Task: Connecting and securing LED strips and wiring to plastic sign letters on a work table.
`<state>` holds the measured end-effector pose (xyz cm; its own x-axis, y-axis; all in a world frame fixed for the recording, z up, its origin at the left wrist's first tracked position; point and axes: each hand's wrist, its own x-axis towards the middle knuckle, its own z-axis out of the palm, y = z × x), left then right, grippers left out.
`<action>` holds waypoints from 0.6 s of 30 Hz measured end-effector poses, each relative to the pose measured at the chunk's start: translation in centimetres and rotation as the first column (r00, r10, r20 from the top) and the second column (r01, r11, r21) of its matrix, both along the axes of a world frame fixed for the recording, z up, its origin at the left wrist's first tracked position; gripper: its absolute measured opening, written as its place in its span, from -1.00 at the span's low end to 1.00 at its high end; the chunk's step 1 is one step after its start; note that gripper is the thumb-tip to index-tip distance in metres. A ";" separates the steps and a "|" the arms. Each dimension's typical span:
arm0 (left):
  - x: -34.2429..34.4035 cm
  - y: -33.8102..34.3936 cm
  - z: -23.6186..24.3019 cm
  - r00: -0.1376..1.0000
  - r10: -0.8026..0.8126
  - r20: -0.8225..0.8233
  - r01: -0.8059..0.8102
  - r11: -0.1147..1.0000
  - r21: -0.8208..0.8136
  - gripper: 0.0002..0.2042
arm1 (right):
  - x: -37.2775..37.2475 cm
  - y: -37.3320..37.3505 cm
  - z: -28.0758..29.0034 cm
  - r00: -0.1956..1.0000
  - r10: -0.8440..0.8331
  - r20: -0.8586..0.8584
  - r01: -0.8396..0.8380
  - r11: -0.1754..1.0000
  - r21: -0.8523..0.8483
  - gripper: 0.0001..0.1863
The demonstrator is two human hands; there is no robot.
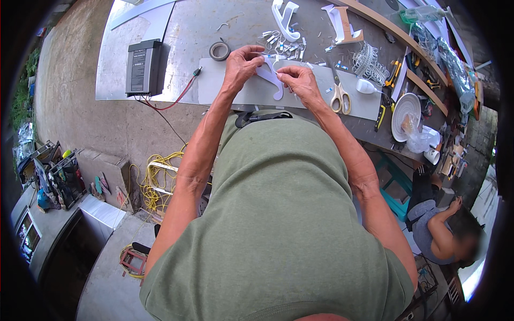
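A slim, glossy white piece [271, 78], curved like a hook with a rounded lower end, stands out against the grey sheet [225, 95] on the bench [184, 37]. The left hand's [242, 67] grip is clamped on its upper end. The right hand [300, 84] bends its fingers beside the right edge; whether they pinch something thin, I cannot tell.

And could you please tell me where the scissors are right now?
In the head view, the scissors rest mostly on the grey board, to the right of the right hand and left of the small white bottle.
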<state>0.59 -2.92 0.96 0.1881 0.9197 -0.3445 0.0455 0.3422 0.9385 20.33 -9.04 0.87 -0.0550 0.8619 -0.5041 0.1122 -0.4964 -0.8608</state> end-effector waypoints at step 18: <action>0.1 1.6 0.0 0.624 -0.181 -0.760 0.565 0.777 0.278 -0.61 | -0.4 0.4 0.4 0.998 0.063 -0.021 -0.063 0.998 -0.004 -0.79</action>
<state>0.67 -1.28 0.97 0.4510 0.8880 -0.0892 0.7286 -0.3087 0.6114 19.97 -8.64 1.27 -0.1201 0.8542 -0.5059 0.1254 -0.4924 -0.8613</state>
